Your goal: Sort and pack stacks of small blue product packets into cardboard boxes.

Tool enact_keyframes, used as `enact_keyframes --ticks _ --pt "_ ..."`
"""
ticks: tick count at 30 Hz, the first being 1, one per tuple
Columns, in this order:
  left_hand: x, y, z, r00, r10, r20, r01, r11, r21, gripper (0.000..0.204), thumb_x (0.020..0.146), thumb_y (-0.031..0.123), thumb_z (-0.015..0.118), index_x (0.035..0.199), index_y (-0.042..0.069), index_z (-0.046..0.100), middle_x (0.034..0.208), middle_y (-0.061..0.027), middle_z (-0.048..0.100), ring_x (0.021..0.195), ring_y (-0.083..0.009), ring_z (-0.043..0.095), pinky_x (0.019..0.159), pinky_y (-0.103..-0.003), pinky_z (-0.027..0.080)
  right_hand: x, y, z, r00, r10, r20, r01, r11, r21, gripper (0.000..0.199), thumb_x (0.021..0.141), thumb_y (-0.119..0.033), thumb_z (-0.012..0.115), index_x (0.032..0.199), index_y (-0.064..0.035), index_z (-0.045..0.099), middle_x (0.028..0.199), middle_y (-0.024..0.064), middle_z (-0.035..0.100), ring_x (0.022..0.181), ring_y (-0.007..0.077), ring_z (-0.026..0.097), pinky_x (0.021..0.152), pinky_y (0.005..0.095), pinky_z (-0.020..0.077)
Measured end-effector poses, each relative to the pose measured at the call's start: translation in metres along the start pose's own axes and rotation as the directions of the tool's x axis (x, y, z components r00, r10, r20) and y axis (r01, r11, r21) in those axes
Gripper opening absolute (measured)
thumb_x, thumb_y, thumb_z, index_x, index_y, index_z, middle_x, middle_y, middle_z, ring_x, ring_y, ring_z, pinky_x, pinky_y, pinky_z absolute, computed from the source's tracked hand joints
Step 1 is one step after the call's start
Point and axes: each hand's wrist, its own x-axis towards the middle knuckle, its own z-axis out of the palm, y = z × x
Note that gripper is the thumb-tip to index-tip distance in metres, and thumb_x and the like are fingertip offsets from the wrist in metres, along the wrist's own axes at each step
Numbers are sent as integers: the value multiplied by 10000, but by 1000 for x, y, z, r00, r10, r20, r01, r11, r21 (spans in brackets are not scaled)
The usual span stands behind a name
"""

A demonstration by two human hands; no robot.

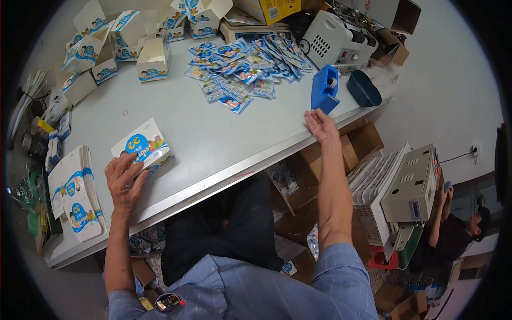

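A small white carton with blue print and coloured pictures lies closed on the table at left. My left hand grips its near left side, fingers over the top and thumb along the near edge. At the table's right edge stands a blue tape dispenser. Palm up, my right hand is at its near end, with the fingertips against or just beside it. Those fingers are loosely bent and apart, and no tape shows between them. Beyond lies a heap of small printed sachets.
Open cartons stand at the back left. Flat carton blanks are stacked at the near left. A dark green bin and a white machine are at the far right. Another person sits beyond a beige machine.
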Motion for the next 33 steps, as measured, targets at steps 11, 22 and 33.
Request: enact_keyframes --ticks 11,22,33 --pt "1 -3 10 986 -38 -161 31 998 -47 774 717 224 860 1411 93 543 1237 -126 655 1125 -308 610 1008 -438 429 -216 220 217 719 221 659 3 947 -321 196 1023 -185 609 1131 -24 635 1096 116 695 1054 227 681 739 328 608" --pt "-9 -6 -5 986 -64 -155 51 995 -91 851 715 219 851 1466 85 473 1327 -131 614 1171 -319 595 1029 -425 425 -236 270 253 730 338 594 -69 901 -429 220 983 -215 678 1102 -33 709 1007 55 707 922 139 681 676 263 588" --pt "-7 -9 -15 996 88 -4 -88 996 25 378 783 202 801 1156 217 741 1320 -70 605 1147 -285 580 1025 -437 415 -241 277 263 808 350 474 -127 889 -441 256 978 -212 671 1099 12 701 944 72 690 849 147 678 649 279 588"
